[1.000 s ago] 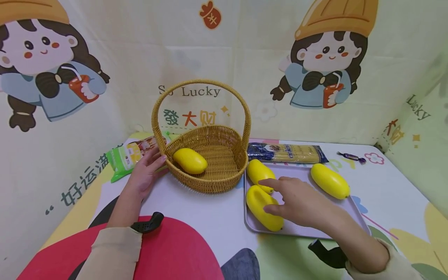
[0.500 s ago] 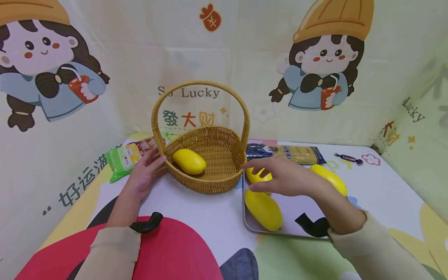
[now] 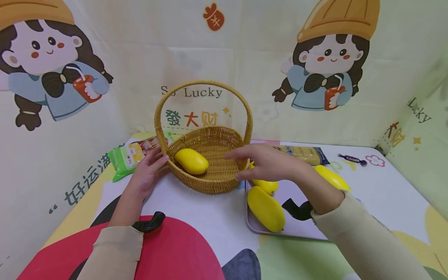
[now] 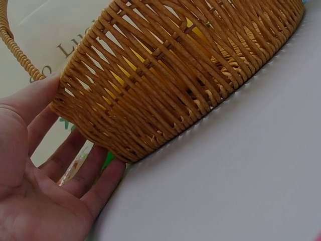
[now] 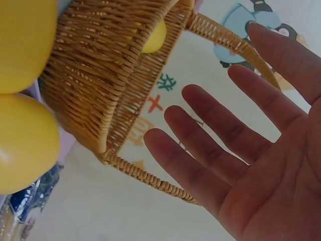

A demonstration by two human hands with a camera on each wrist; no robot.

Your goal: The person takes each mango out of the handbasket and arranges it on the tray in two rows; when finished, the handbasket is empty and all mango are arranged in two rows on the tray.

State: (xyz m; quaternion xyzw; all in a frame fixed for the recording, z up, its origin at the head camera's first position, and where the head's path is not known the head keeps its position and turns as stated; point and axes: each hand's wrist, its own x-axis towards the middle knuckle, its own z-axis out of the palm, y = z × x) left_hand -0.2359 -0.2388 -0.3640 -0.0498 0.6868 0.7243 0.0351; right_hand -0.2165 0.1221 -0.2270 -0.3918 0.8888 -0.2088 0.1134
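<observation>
A person's right hand point(image 3: 274, 161) has moved left over the past second, from above the lavender tray point(image 3: 305, 229) at lower right to the right side of a wicker basket point(image 3: 210, 187) at center frame, its fingers spread apart and holding nothing. At center left, the left hand point(image 3: 147, 171) touches the basket's side, thumb at the rim, fingers loosely extended along the outside. One yellow mango point(image 3: 191, 161) lies inside the basket, toward its left; a front mango point(image 3: 266, 210), a rear mango point(image 3: 266, 187) and a far-right mango point(image 3: 332, 177) sit on the tray. The left hand's steadying contact looks best kept light, since one-sided pressure could slide the basket. The right fingers would do well to clear the tall handle and wrap any mango evenly around its middle; smooth skin may slip.
</observation>
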